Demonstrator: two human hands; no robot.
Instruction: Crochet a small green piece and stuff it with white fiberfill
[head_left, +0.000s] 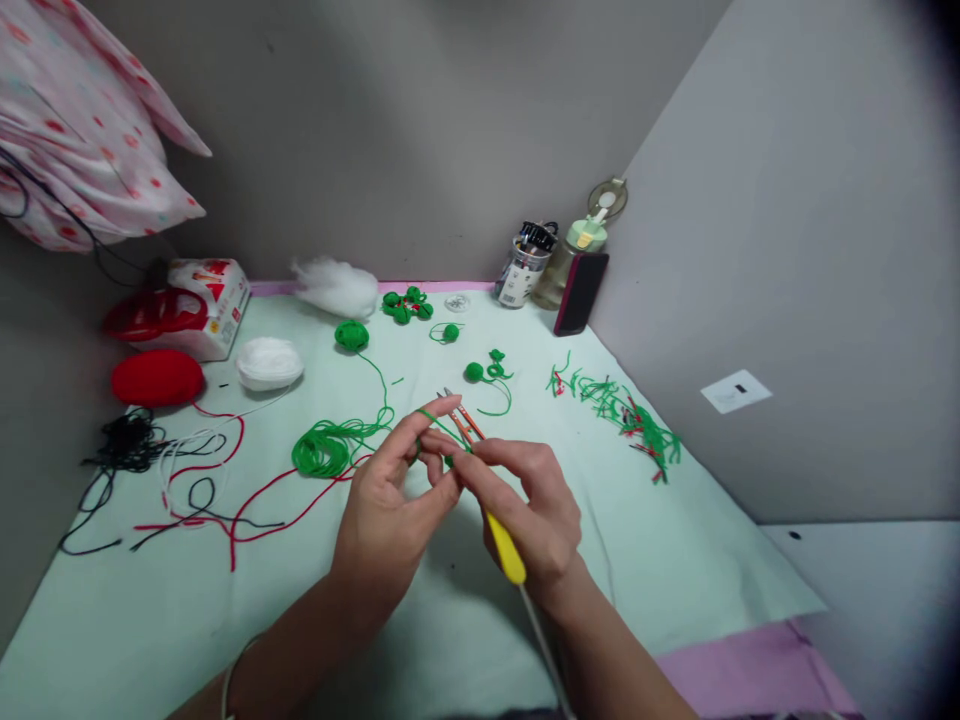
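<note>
My left hand [394, 485] pinches a strand of green yarn [442, 428] between thumb and fingers, with the index finger stretched out. Close against it, my right hand [536, 505] grips a crochet hook with a yellow handle [506, 548], its tip hidden at the green yarn between my fingers. The strand runs back to a loose coil of green yarn [326, 447] on the pale green cloth [675, 540]. Orange-handled snips [463, 420] lie just behind my fingers.
Small green crocheted pieces [407, 305] and a green ball [352, 335] lie further back, with white stuffing [337, 287], a white ball [268, 362] and a red ball [157, 378]. Red, black and white strands [195, 490] trail left. Yarn clippings [630, 412] lie right. A bottle [574, 262], jar and phone stand in the corner.
</note>
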